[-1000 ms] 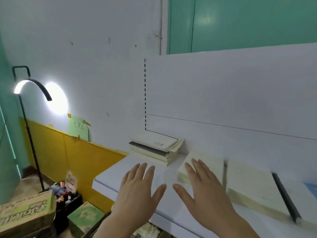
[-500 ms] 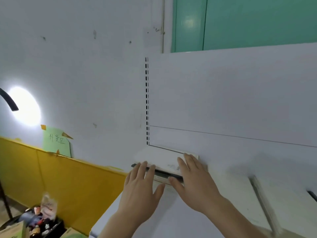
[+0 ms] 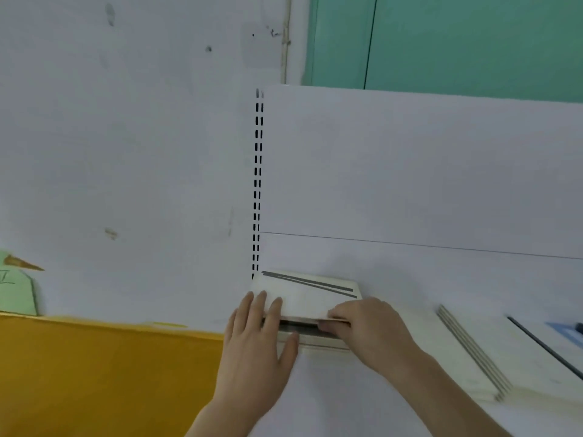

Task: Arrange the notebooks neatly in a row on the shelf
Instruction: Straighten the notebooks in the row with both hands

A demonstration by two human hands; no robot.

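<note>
A stack of pale notebooks (image 3: 307,298) lies flat at the left end of the white shelf (image 3: 331,389), against the back panel. My left hand (image 3: 257,345) holds the stack's left front corner, fingers over the top and thumb at the front edge. My right hand (image 3: 366,329) grips the upper notebooks at the front right, fingers curled round their edge, and their front edge sits a little above the ones below. More pale notebooks (image 3: 467,351) lie flat to the right, and one with a dark spine (image 3: 542,345) lies beyond them.
The white back panel (image 3: 410,171) with a slotted upright (image 3: 257,184) rises behind the shelf. A yellow board (image 3: 94,373) and a green paper note (image 3: 15,291) are on the wall to the left. A blue item (image 3: 568,331) shows at the right edge.
Both hands moved from above the shelf front to the left stack and took hold of it. The view shifted right and closer; the lamp is out of sight.
</note>
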